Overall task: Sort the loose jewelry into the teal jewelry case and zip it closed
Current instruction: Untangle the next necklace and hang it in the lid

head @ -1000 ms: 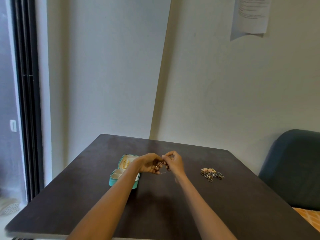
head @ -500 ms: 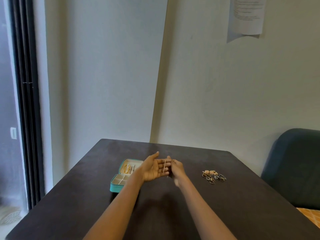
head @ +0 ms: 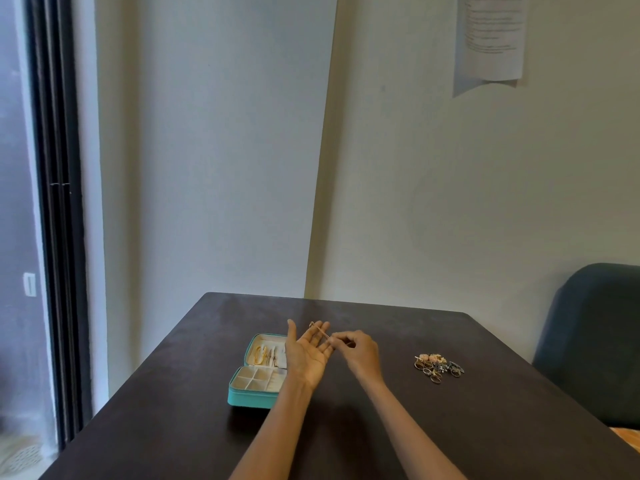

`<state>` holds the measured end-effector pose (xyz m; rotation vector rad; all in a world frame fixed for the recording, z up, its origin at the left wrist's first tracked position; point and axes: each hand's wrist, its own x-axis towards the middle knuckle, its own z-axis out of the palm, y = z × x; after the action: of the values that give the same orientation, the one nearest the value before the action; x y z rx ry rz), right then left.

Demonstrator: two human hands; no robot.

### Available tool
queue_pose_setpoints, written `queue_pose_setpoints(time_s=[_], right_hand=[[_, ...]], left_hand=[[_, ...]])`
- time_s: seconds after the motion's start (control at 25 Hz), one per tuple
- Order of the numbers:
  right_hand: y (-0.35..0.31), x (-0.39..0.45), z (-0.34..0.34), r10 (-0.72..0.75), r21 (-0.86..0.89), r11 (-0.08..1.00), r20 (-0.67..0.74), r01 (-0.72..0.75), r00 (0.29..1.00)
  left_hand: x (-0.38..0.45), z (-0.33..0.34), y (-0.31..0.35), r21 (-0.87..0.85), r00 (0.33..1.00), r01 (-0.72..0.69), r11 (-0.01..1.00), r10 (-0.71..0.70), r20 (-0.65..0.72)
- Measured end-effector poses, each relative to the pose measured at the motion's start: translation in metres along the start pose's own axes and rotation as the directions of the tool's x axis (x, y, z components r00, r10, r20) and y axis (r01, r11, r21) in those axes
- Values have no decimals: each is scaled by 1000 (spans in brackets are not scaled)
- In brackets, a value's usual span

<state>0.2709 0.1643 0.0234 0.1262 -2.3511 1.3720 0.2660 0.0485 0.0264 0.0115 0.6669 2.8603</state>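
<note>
The teal jewelry case point(head: 248, 398) lies open on the dark table point(head: 450, 427), cream compartments in its near half and gold pieces in its far half. My left hand point(head: 306, 355) is held palm up with straight fingers just right of the case. A thin gold chain point(head: 320, 330) lies across those fingers. My right hand point(head: 356, 351) pinches one end of the chain at my left fingertips. A pile of loose rings and small jewelry point(head: 437, 367) sits on the table to the right, apart from both hands.
A dark blue upholstered chair point(head: 595, 341) stands at the table's right side. The table's far edge meets the wall corner. A paper sheet point(head: 490, 39) hangs on the wall. A dark door frame point(head: 57, 202) runs down the left.
My left hand has opened from curled fingers to a flat upturned palm. The chain now lies stretched over its fingers, with my right hand still pinching it.
</note>
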Motion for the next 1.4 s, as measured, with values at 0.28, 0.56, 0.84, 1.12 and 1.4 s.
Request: queue_pose_setpoints(time_s=[0.28, 0.56, 0.84, 1.12, 1.4], right_hand=[[-6, 3, -4, -33, -357, 933, 45, 47, 998], [-19, 13, 0, 165, -7, 986, 24, -165, 986], [-46, 35, -6, 109, -64, 993, 149, -101, 983], [-72, 53, -16, 152, -176, 980, 336, -96, 929], [-90, 60, -25, 170, -220, 971, 358, -94, 918]], left_hand=[[-5, 3, -5, -39, 1000, 6, 999, -5, 23], [2, 2, -1, -51, 995, 80, 995, -83, -57], [4, 15, 33, 351, 970, 108, 930, -22, -242], [14, 28, 59, 958, 959, -250, 138, 169, 226], [16, 22, 60, 951, 917, -288, 112, 317, 241]])
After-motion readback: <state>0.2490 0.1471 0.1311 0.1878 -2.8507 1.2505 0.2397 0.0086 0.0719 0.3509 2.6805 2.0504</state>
